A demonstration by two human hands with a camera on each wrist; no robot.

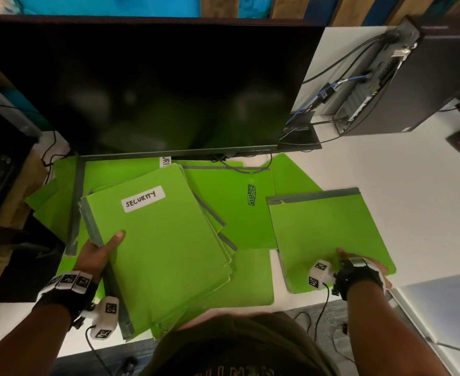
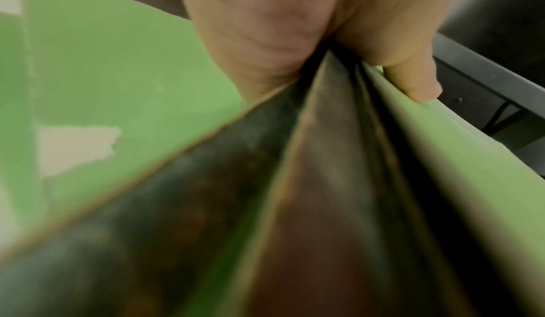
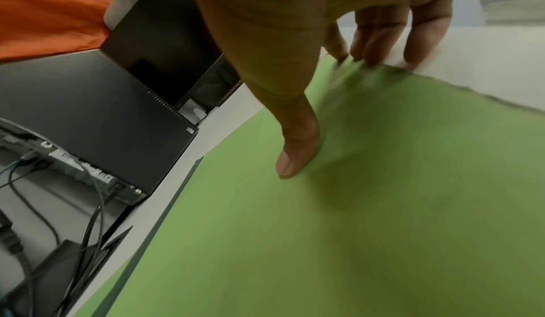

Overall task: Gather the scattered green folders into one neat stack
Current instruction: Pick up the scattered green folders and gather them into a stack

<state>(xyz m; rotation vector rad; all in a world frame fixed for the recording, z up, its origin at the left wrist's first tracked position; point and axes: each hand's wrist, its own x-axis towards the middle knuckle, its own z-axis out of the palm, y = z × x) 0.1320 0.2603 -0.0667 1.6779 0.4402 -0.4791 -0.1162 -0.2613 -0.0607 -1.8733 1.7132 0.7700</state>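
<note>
On a white surface point(image 1: 386, 169), the left hand point(image 1: 98, 253) clamps the stack point(image 1: 163, 253) by its spines to receive more; the right hand point(image 1: 359, 270) pinches a loose folder point(image 1: 326, 229).

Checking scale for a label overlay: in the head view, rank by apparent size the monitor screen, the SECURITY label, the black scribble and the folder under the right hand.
1. monitor screen
2. folder under the right hand
3. SECURITY label
4. black scribble

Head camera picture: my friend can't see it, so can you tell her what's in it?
A person's left hand grips a stack of green folders, the top one labelled SECURITY, while the right hand pinches a separate green folder on a white desk. More green folders lie scattered under a dark monitor.
</note>
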